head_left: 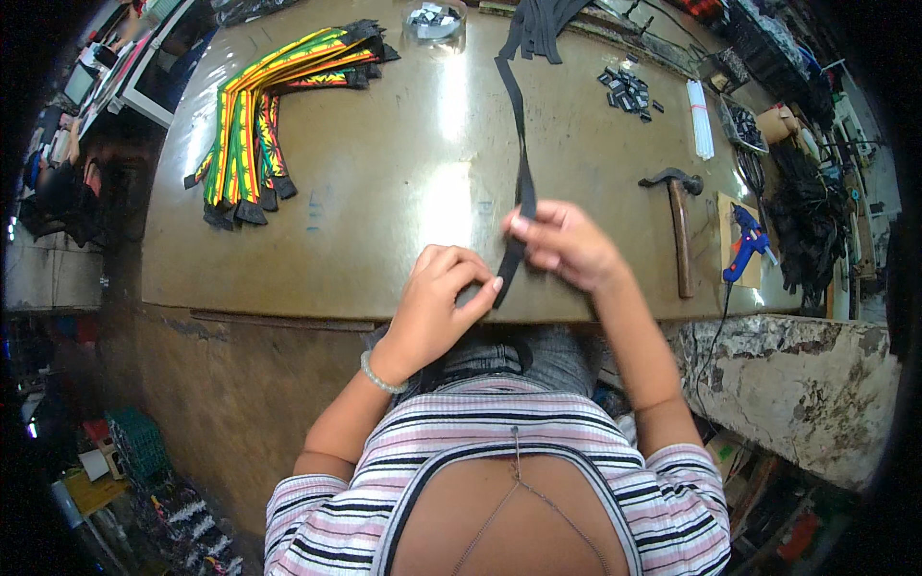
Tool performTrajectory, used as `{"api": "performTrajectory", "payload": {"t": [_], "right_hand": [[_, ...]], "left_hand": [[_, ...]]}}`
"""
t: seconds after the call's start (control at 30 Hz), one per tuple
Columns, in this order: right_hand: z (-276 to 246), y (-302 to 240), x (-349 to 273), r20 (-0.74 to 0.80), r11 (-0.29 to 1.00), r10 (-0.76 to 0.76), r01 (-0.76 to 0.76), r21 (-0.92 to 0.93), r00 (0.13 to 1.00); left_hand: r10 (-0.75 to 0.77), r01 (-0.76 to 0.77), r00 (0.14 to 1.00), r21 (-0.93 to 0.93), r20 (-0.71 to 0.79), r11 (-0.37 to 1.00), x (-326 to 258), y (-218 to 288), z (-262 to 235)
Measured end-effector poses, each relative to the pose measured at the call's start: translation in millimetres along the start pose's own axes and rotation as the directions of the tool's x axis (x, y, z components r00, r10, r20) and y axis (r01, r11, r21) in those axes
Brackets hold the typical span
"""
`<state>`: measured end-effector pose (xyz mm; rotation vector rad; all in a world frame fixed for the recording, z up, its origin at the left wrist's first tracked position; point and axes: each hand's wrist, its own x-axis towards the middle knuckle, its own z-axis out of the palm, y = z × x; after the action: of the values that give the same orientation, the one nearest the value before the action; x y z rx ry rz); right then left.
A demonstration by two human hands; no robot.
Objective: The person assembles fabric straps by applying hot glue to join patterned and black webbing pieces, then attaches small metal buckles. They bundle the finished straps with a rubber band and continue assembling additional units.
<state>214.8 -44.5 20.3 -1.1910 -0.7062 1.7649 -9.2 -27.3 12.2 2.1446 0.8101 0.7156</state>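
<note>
One left hand [434, 300], one right hand [570, 247], one black strap [524, 173], one claw hammer [680, 230], one hot-glue gun [744, 245], one counter [365, 192].

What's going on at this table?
A person is handling a long black strip with both bare hands. The right hand grips it, while the left hand has its fingertips at the near end; whether they pinch it is unclear. The strip runs across the table toward a black bundle at the far edge. Colourful patterned straps lie to the left; a hammer and a blue glue gun lie to the right.
</note>
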Motion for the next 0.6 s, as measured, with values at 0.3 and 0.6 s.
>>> {"api": "performTrajectory", "payload": {"t": [0.3,0.6], "right_hand": [[-77,-101,106,0.058,0.705,-0.437,0.382,-0.598,0.898],[-77,-66,182,-0.035,0.243,-0.777,0.248,-0.938,0.628]], "left_hand": [[0.032,-0.024,0.999,0.192,-0.036,0.981,-14,0,14],[0.041,-0.024,0.996,0.202,-0.084,0.979,-12,-1,15]]}}
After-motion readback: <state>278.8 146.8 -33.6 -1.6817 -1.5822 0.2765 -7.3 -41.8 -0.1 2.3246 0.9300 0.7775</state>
